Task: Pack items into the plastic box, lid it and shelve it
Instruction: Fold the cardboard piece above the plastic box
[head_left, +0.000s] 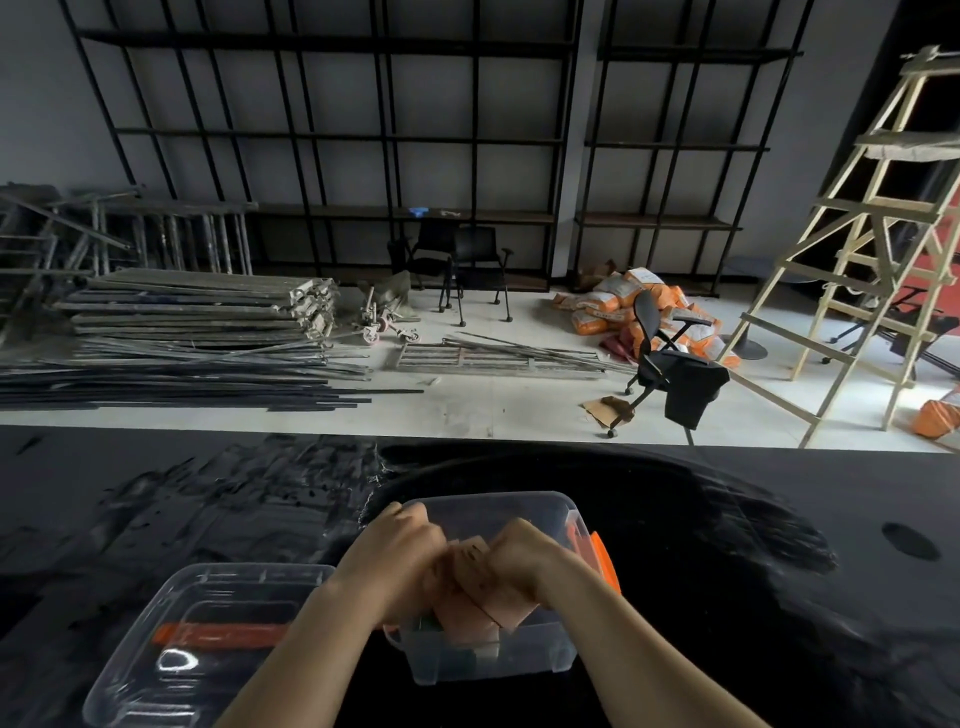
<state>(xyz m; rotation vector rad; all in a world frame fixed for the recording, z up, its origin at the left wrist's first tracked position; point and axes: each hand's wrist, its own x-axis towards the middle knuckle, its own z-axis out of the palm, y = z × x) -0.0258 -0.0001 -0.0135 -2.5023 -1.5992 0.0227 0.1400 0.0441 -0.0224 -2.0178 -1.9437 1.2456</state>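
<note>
A clear plastic box (519, 660) stands on the black table right in front of me, with an orange latch (605, 564) on its right side. Both my hands are inside its opening. My left hand (400, 551) and my right hand (524, 566) are closed together on a pale pink packet (467, 597), which sits partly down in the box. A dark item lies under the packet, mostly hidden. The clear lid (208, 639) with an orange handle lies flat on the table to the left of the box.
The glossy black table (727, 545) stretches far left and right, with a round hole (910, 540) at the right. Beyond it on the floor are stacked metal poles, office chairs (670, 364), orange sacks and a wooden ladder (878, 234). Black shelving (363, 135) lines the back wall.
</note>
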